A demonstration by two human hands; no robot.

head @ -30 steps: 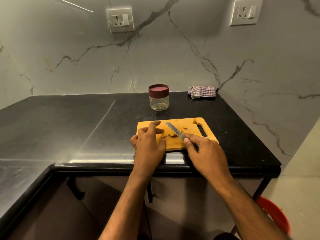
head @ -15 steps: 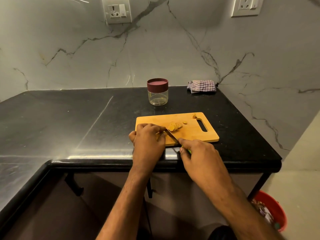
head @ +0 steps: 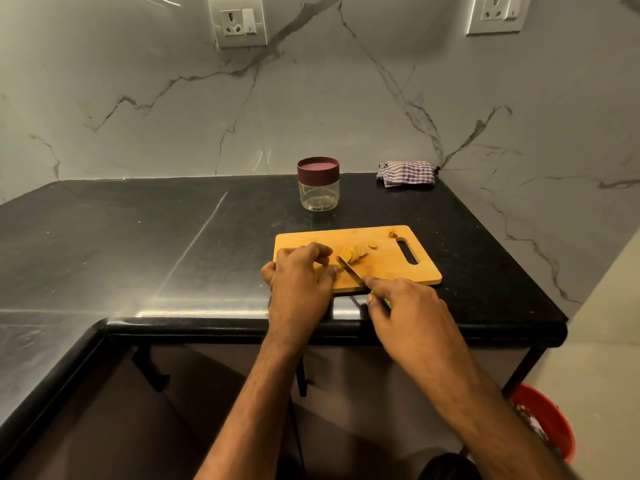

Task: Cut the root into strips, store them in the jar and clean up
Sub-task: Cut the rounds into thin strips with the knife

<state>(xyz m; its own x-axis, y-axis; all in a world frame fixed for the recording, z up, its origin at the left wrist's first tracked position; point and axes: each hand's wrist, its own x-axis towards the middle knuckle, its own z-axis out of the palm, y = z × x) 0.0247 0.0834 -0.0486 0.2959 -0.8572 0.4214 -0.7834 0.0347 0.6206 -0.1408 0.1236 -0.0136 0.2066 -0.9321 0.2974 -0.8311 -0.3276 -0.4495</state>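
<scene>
A small fan of pale yellow root slices (head: 353,252) lies near the middle of the rectangular light wooden cutting board (head: 388,268), with one stray slice (head: 373,245) just to their right and a brownish root scrap (head: 392,233) by the board's far edge, beside the handle slot. The uncut piece of root is hidden under the left hand (head: 300,277), whose fingers are curled down onto the board's left part; they seem to pin something there, but what they hold cannot be made out. The right hand (head: 405,310) grips the green handle of a small steel-bladed knife (head: 349,270), forefinger stretched along the back of the blade. The blade slants across the board, its tip at the near edge of the slices and just beside the left fingertips.

The board rests on the black polished stone worktop (head: 138,244), close to its front edge. Behind the board stands a short clear jar with a maroon lid (head: 318,184), lid on, well apart from the board. A folded purple-and-white checked cloth (head: 407,173) lies in the far right corner against the grey-veined marble wall (head: 346,98), which carries two white sockets (head: 238,20). A red bucket (head: 547,424) sits on the floor at lower right.
</scene>
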